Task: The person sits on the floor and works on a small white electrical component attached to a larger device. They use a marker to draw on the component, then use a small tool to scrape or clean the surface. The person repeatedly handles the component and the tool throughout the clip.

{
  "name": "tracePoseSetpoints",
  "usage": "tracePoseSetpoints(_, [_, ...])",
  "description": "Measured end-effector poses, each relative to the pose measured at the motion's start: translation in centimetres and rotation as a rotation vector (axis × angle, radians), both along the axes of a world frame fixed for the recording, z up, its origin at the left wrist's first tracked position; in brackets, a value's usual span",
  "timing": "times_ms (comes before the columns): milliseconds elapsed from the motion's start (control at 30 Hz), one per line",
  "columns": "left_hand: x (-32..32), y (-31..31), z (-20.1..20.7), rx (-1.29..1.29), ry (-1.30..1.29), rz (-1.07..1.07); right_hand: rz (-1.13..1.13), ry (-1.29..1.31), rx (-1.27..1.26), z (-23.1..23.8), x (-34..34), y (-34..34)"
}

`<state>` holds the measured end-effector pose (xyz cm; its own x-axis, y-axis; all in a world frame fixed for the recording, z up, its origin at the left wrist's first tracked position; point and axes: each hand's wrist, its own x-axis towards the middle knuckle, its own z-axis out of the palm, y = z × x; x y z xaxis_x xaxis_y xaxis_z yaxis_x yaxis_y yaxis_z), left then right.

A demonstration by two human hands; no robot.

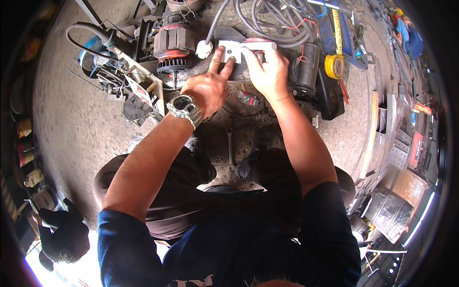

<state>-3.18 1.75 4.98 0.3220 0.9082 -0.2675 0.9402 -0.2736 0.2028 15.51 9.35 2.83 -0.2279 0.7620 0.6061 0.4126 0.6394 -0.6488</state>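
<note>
My left hand (pixel 208 88), a watch (pixel 184 109) on its wrist, lies with fingers spread and outstretched. Two of its fingertips press on a small flat white piece (pixel 231 50) with a dark mark or hole in it. On the right, my right hand (pixel 267 71) is closed round a white rolled tube (pixel 262 46), its thumb tip at the edge of the white piece. Whether tube and piece are joined, I cannot tell. Beneath them is a dark metal plate (pixel 229 33). A white plug-like end (pixel 203 49) of a grey cable sits just left of the piece.
Left stands a motor with a black fan (pixel 173 48); beyond it, an angle grinder (pixel 129 60). A coiled grey cable (pixel 277 28) lies behind my hands. At right are a black cylinder (pixel 308 67) and yellow tape measure (pixel 334 66). A wrench (pixel 230 146) lies between my feet. Another person (pixel 67 234) is at lower left.
</note>
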Motion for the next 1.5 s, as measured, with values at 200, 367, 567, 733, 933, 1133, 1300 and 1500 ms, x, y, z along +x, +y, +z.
tracePoseSetpoints(200, [0.15, 0.21, 0.05, -0.060, -0.039, 0.074, -0.025, 0.017, -0.016, 0.25, -0.08, -0.31])
tracePoseSetpoints(367, [0.38, 0.35, 0.66, -0.111, -0.034, 0.085, -0.048, -0.002, -0.007, -0.07, 0.09, -0.15])
tracePoseSetpoints(567, [0.28, 0.35, 0.09, -0.106, -0.051, 0.087, -0.059, -0.031, -0.014, 0.31, -0.03, -0.42])
tracePoseSetpoints(733, [0.36, 0.31, 0.62, -0.102, -0.047, 0.085, -0.076, -0.032, -0.048, 0.55, 0.04, -0.65])
tracePoseSetpoints(933, [0.16, 0.20, 0.08, -0.049, -0.071, 0.084, -0.067, -0.032, -0.020, 0.15, 0.04, -0.29])
tracePoseSetpoints(1133, [0.29, 0.37, 0.67, -0.097, -0.069, 0.096, -0.022, -0.072, -0.082, 0.74, -0.16, -0.14])
tracePoseSetpoints(1300, [0.28, 0.33, 0.58, -0.094, -0.055, 0.092, -0.018, -0.100, -0.065, 0.79, -0.40, -0.14])
tracePoseSetpoints(1500, [0.28, 0.36, 0.39, -0.091, -0.057, 0.094, -0.007, -0.128, -0.004, 0.36, -0.67, 0.10])
